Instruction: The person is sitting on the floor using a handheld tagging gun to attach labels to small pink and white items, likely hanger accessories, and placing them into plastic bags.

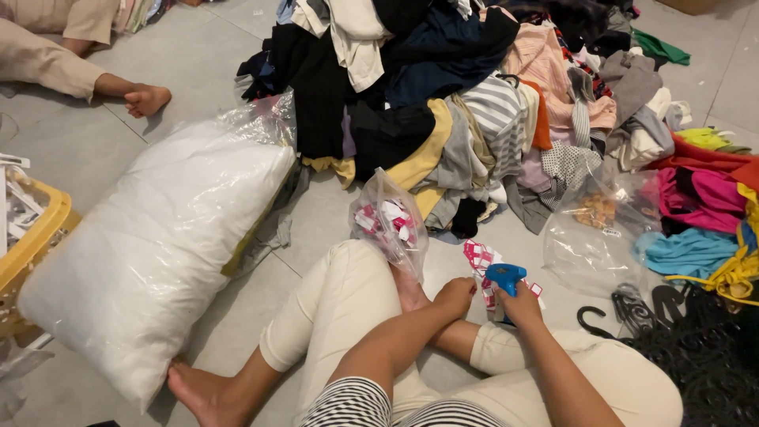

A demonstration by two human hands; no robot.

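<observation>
Looking down from the head view, we note our right hand (522,304) clamped on a blue tagging gun (505,277) above red-and-white tags (477,257). Our left hand (455,294) is curled just beside the gun; we cannot tell if it grips anything. Left of the gun stands a small clear bag (389,220) of similar tags. Farther left lies a large plastic bag (158,245) stuffed with white filling, and a yellow basket (32,245). Beyond the gun, a soft clothes pile (474,95) covers the grey tiled floor (190,55). Black hangers (632,304) lie right.
</observation>
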